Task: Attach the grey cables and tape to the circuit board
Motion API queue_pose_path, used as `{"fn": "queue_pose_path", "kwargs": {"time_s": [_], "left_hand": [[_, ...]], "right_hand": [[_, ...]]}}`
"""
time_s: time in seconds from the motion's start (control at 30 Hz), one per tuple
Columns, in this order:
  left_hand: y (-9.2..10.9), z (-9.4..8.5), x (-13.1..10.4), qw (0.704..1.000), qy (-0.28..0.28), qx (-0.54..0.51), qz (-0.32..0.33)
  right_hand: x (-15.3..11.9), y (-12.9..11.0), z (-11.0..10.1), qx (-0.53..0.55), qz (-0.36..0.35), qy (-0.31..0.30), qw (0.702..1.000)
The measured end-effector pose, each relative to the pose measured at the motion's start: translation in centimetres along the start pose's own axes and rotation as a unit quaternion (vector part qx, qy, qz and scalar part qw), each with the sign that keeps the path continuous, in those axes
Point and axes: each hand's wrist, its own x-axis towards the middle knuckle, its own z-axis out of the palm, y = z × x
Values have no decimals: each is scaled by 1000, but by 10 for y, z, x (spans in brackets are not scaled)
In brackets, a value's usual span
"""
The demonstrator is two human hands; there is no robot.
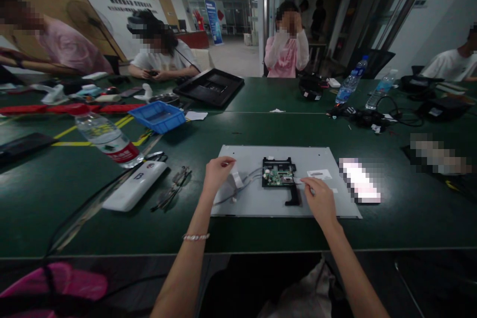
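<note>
A grey metal panel (246, 159) lies flat on the green table, like the back of a display. On it sits a green circuit board (279, 175) in a black plastic frame (293, 196), with thin grey cables (251, 175) running off to the left. My left hand (216, 176) is over the panel's left part, fingertips pinched; a pale strip (236, 178) hangs just below them, and whether they grip it is unclear. My right hand (321, 199) is pinched beside the board's right edge. Something small and pale shows at its fingertips, too small to name.
Left of the panel are eyeglasses (173, 189), a white power bank (136, 186), a water bottle (108, 136) and a blue tray (158, 117). A lit phone (359, 181) lies close on the right. Farther back are a black housing (210, 87) and more bottles (382, 89). Several people sit around.
</note>
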Motion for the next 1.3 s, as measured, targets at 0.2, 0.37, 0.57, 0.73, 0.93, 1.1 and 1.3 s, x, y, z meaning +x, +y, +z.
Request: {"fn": "queue_pose_path", "kwargs": {"time_s": [0.2,0.37,0.57,0.73,0.93,1.1,1.3], "left_hand": [[30,-12,-13,972,45,-221,-64],[28,12,-26,972,19,-219,-87],[20,27,-27,995,2,-93,-48],[34,20,-42,996,66,54,30],[39,14,-58,986,0,129,103],[33,15,-63,991,24,106,79],[31,19,-70,987,6,128,98]], "right_hand": [[2,-19,-5,41,-15,43,998],[3,-58,4,91,-71,-15,993],[10,-100,26,77,-147,-117,979],[10,-112,44,49,-199,-165,965],[16,-117,59,-10,-247,-169,954],[33,-124,67,-93,-253,-201,942],[35,-124,70,-122,-224,-215,943]]}}
